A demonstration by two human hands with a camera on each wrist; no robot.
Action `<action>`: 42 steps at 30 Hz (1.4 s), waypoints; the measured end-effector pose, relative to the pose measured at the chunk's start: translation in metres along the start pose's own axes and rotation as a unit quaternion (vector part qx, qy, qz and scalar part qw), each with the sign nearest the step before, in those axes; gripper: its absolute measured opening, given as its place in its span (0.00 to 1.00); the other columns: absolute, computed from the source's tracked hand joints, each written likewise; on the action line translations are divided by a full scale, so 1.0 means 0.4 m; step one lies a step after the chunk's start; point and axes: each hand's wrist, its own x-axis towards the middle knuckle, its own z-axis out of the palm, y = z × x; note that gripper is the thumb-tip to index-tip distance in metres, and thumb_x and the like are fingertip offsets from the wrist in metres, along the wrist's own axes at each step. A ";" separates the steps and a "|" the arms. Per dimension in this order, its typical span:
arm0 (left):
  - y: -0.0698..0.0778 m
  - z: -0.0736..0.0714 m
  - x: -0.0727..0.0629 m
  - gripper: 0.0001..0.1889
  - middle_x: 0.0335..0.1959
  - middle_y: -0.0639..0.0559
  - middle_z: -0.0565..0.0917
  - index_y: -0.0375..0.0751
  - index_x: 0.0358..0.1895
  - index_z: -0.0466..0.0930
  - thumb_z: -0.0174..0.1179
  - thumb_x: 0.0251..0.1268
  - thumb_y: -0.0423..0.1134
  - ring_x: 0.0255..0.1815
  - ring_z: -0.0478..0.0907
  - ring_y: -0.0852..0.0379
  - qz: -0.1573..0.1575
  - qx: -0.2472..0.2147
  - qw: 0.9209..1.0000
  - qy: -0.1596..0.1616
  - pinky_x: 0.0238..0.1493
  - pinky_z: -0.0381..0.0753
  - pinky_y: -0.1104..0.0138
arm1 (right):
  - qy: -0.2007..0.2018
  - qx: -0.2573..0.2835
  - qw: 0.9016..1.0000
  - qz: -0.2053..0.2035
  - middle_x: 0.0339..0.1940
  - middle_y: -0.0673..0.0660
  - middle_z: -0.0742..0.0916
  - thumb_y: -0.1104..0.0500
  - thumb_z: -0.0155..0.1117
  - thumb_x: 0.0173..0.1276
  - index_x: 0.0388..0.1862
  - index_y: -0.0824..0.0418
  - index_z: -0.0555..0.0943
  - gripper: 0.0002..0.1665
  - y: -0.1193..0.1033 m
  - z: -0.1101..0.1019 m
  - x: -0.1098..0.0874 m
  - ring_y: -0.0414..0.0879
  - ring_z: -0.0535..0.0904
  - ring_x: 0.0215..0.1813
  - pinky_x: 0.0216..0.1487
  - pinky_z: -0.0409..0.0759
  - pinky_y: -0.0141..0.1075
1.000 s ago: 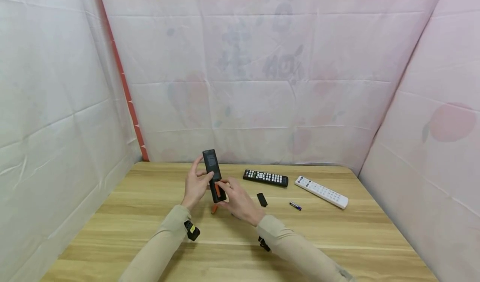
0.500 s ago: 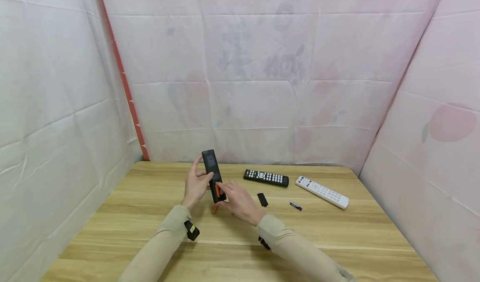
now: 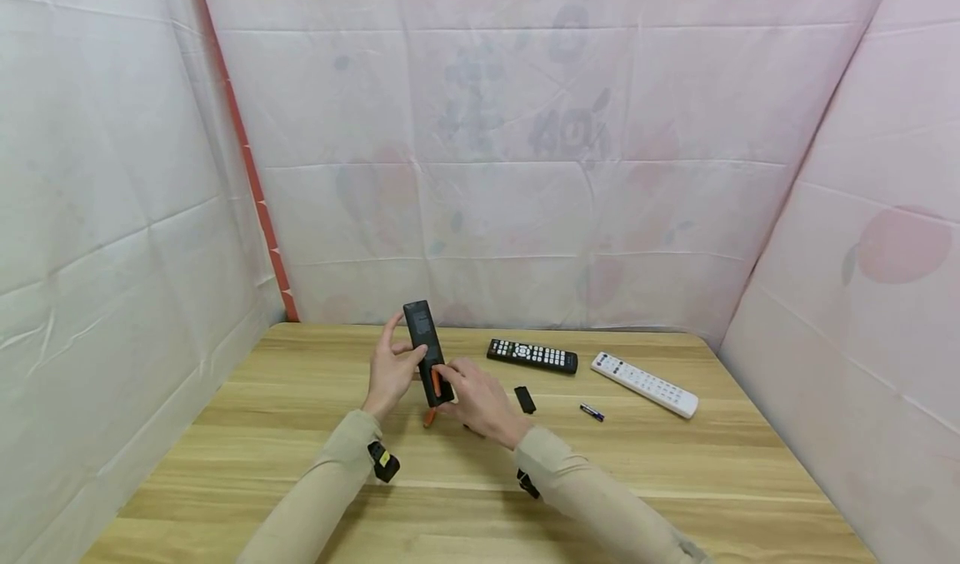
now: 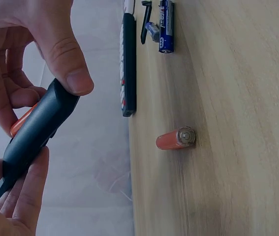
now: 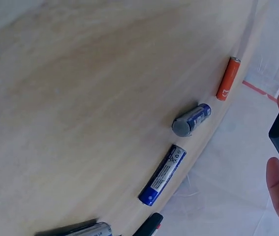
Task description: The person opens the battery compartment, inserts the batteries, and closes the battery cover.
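Note:
My left hand (image 3: 388,378) grips a black remote control (image 3: 422,322), its back turned up and its battery bay uncovered. An orange battery (image 3: 437,382) lies at the bay near the remote's lower end. The fingers of my right hand (image 3: 483,401) are on that battery, while the thumb presses the remote's lower end, as the left wrist view shows. Below the remote, a second orange battery (image 4: 176,139) lies on the table. A small black battery cover (image 3: 525,399) rests to the right of my right hand.
A black remote with white buttons (image 3: 532,356) and a white remote (image 3: 645,384) lie toward the back right of the wooden table (image 3: 712,472). Blue batteries (image 5: 162,174) are scattered near my right hand. White cloth walls (image 3: 480,214) surround the table's back and sides.
My right fingers have shifted slightly on the orange battery at the bay. The left hand and the held remote stay almost in place.

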 end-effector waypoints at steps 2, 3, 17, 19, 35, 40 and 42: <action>0.002 0.000 0.000 0.40 0.44 0.35 0.85 0.62 0.76 0.55 0.63 0.66 0.33 0.31 0.87 0.48 0.003 0.001 1.000 0.000 0.30 0.88 0.51 | 0.002 -0.002 1.000 -0.003 0.47 0.51 0.84 0.49 0.80 0.53 0.59 0.58 0.80 0.36 0.001 -0.003 0.001 0.41 0.81 0.45 0.37 0.84 0.31; 0.003 0.000 0.000 0.40 0.44 0.35 0.86 0.62 0.76 0.56 0.64 0.66 0.33 0.31 0.87 0.48 0.004 0.002 1.000 0.001 0.30 0.88 0.52 | 0.004 -0.003 1.000 -0.005 0.47 0.50 0.84 0.49 0.80 0.52 0.59 0.57 0.80 0.36 0.001 -0.004 0.001 0.41 0.81 0.45 0.37 0.84 0.31; 0.009 0.003 -0.002 0.40 0.43 0.35 0.86 0.61 0.76 0.56 0.64 0.65 0.33 0.35 0.87 0.46 -0.008 0.006 1.000 -0.003 0.34 0.87 0.46 | 0.010 -0.024 0.999 -0.034 0.42 0.51 0.84 0.49 0.82 0.48 0.59 0.57 0.82 0.38 0.008 -0.001 -0.004 0.41 0.81 0.43 0.35 0.83 0.32; 0.009 0.003 -0.001 0.41 0.43 0.35 0.86 0.61 0.76 0.55 0.64 0.65 0.33 0.35 0.87 0.46 -0.009 0.008 1.000 -0.003 0.35 0.86 0.45 | 0.011 -0.023 0.999 -0.038 0.42 0.51 0.84 0.49 0.82 0.48 0.59 0.57 0.82 0.38 0.009 -0.003 -0.003 0.41 0.81 0.42 0.35 0.83 0.32; 0.014 0.007 -0.012 0.42 0.47 0.34 0.84 0.57 0.78 0.51 0.62 0.66 0.32 0.35 0.87 0.44 -0.015 -0.013 1.000 -0.007 0.29 0.88 0.56 | 0.019 -0.077 0.993 -0.082 0.41 0.49 0.85 0.48 0.81 0.50 0.61 0.56 0.82 0.38 0.018 -0.005 -0.010 0.41 0.78 0.40 0.28 0.80 0.30; 0.011 0.004 -0.014 0.42 0.48 0.33 0.83 0.60 0.78 0.51 0.62 0.66 0.31 0.37 0.87 0.44 -0.021 -0.021 1.000 -0.006 0.28 0.88 0.57 | 0.026 -0.112 0.989 -0.093 0.40 0.47 0.84 0.44 0.80 0.50 0.60 0.53 0.82 0.37 0.018 -0.002 -0.011 0.41 0.76 0.38 0.23 0.77 0.29; 0.010 0.003 -0.014 0.42 0.48 0.33 0.83 0.61 0.78 0.52 0.63 0.65 0.31 0.38 0.87 0.44 -0.027 -0.025 0.999 -0.006 0.28 0.88 0.57 | 0.027 -0.115 0.989 -0.092 0.40 0.47 0.84 0.44 0.80 0.50 0.60 0.52 0.82 0.37 0.017 0.000 -0.012 0.40 0.75 0.38 0.22 0.76 0.28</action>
